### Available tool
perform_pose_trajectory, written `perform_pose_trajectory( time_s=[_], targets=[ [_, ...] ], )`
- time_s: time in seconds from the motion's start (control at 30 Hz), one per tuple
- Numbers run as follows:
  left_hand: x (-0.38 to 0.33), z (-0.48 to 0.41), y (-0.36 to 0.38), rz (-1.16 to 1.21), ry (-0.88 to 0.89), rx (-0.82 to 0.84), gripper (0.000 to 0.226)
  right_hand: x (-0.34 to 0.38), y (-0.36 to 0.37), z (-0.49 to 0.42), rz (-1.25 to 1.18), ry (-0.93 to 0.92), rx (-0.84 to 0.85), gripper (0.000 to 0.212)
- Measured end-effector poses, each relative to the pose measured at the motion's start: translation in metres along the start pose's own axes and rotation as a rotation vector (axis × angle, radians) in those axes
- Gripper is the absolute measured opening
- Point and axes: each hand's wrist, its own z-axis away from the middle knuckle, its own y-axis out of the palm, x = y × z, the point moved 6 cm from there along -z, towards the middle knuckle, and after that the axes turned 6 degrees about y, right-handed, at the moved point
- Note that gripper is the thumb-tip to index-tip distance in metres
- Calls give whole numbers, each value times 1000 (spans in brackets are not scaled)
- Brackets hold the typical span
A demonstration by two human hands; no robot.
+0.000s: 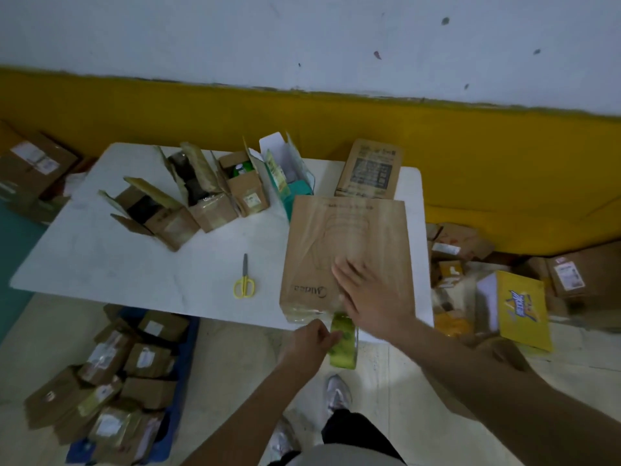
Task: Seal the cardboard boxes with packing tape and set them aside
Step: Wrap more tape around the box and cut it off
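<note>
Two bare forearms reach over the near edge of a white tabletop (134,264). The left hand (311,341) grips a greenish tape roll (342,344) at the near end of a large cardboard box (349,237). The right hand (373,297) lies flat on its top, fingers straight. Sealing seems under way on this box. Behind it, several small boxes (188,203) stand open, while closed parcels (117,381) lie heaped on the floor.

right hand (371,297) flat on cardboard box (346,243); left hand (311,344) grips tape roll (343,341) at table (134,264) edge.
</note>
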Motion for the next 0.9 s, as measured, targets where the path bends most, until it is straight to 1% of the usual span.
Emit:
perform_pose_trajectory(
  time_s=[0.07,0.1,0.13,0.17,0.2,0.23,0.27,0.3,0.33,0.37,0.43,0.5,0.53,0.57,0.6,0.67,0.7,0.73,0.77,0.8,0.83,0.87,0.9],
  targets=[
    [13,-1,-14,1,-60,-31,36,9,4,34,63,-106,-76,68],
    [24,-2,-23,0,-109,-77,43,2,3,44,108,-86,-127,74],
    [37,-3,-35,11,-163,-145,55,-11,-1,49,111,19,-160,85],
    [47,-2,-47,24,-202,-219,69,-28,-5,52,72,188,-181,99],
    [51,-3,-56,38,-213,-263,83,-45,-8,55,-23,376,-174,113],
    [48,-6,-62,61,-182,-274,90,-59,-3,58,-184,513,-149,122],
    [39,-9,-65,98,-133,-269,89,-67,2,59,-375,576,-130,126],
    [29,-11,-66,141,-85,-270,82,-70,5,59,-523,577,-129,125],
    [21,-11,-67,178,-56,-285,75,-69,5,58,-591,551,-130,122],
    [15,-11,-68,202,-35,-312,70,-67,2,57,-606,528,-122,118],
    [6,-5,-72,245,-15,-364,64,-64,-14,58,-572,513,-95,117],
    [-3,5,-83,263,-6,-421,52,-68,-40,60,-488,507,-40,119],
    [-10,11,-92,238,6,-473,45,-71,-54,61,-428,507,-7,117],
    [-19,17,-103,199,17,-528,41,-72,-69,63,-372,509,16,110],
    [-28,21,-114,150,26,-588,41,-72,-87,64,-319,514,1,97],
    [-49,16,-133,60,30,-673,46,-76,-121,59,-256,557,-157,68],
    [-58,7,-140,39,20,-674,44,-80,-133,54,-252,593,-224,56],
    [-67,-3,-144,31,12,-655,40,-82,-140,46,-233,618,-250,48],
    [-76,-14,-147,11,24,-638,38,-84,-140,37,-196,637,-234,46],
    [-85,-24,-147,-29,55,-625,43,-84,-135,29,-152,637,-197,43],
    [-95,-32,-145,-92,116,-613,47,-85,-123,19,-129,614,-182,42],
    [-109,-37,-140,-165,196,-609,45,-82,-113,11,-127,579,-199,46],
    [-124,-42,-132,-172,283,-571,40,-81,-101,5,-118,566,-221,53]
  ],
)
